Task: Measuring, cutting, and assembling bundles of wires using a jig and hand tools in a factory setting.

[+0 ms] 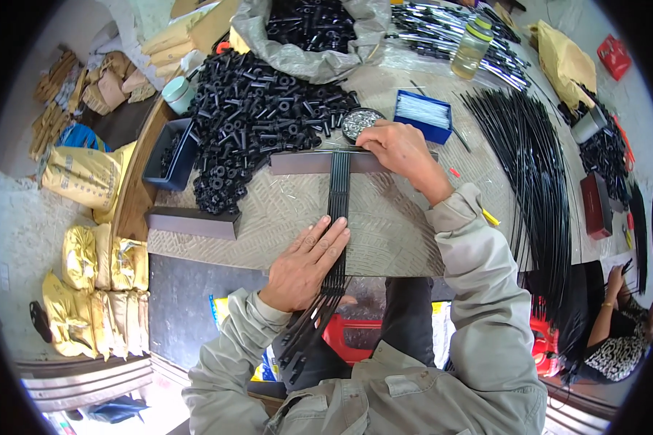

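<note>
So at the far left I had a dark metal block (pixel 194 222) sitting on the patterned grey surface (pixel 392 232), with a big heap of small black plastic tube pieces (pixel 257 116) behind it. My left hand (pixel 306 262) lay flat, fingers stretched out, pressing on a bundle of thin black rods (pixel 337 203) that ran from my lap up to a long dark metal bar (pixel 308 162). No real grip there, just an open palm. My right hand (pixel 403 151) rested on that bar where the rod ends met it, fingers curled, can't tell if it pinched anything. Round tin of tiny silver bits (pixel 360 122), blue box (pixel 422 116), then loose black rods (pixel 533 167) off right.
</note>
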`<move>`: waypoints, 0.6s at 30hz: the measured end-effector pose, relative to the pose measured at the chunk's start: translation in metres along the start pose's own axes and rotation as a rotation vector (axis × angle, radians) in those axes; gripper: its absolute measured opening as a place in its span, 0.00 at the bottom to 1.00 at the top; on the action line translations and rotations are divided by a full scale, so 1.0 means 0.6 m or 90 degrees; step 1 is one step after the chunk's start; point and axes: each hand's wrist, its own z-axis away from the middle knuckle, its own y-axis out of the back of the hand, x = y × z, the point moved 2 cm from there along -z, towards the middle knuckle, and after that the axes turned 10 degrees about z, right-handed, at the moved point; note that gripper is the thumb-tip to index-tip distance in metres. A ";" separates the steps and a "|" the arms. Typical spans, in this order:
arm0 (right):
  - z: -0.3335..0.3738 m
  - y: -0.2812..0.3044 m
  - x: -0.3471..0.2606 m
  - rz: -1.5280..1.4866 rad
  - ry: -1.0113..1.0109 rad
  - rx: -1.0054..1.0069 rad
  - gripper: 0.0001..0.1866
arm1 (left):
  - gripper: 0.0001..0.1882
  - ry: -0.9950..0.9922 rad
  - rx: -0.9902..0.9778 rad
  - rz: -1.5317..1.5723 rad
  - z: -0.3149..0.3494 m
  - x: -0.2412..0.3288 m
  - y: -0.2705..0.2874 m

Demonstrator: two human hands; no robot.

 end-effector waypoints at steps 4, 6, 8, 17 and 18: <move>-0.004 0.001 -0.008 -0.011 0.003 0.007 0.05 | 0.48 -0.020 0.027 -0.002 0.005 -0.005 0.001; -0.004 0.002 -0.010 -0.008 -0.005 -0.004 0.04 | 0.48 -0.014 0.025 -0.003 0.006 -0.006 0.002; -0.004 0.002 -0.007 -0.005 -0.005 -0.012 0.04 | 0.47 -0.014 0.009 -0.008 0.006 -0.006 0.002; -0.005 0.003 -0.008 -0.028 0.009 -0.002 0.05 | 0.47 -0.017 0.038 0.002 0.012 -0.008 0.002; -0.005 0.001 -0.009 -0.030 0.009 -0.001 0.05 | 0.47 -0.019 0.039 0.003 0.013 -0.009 0.002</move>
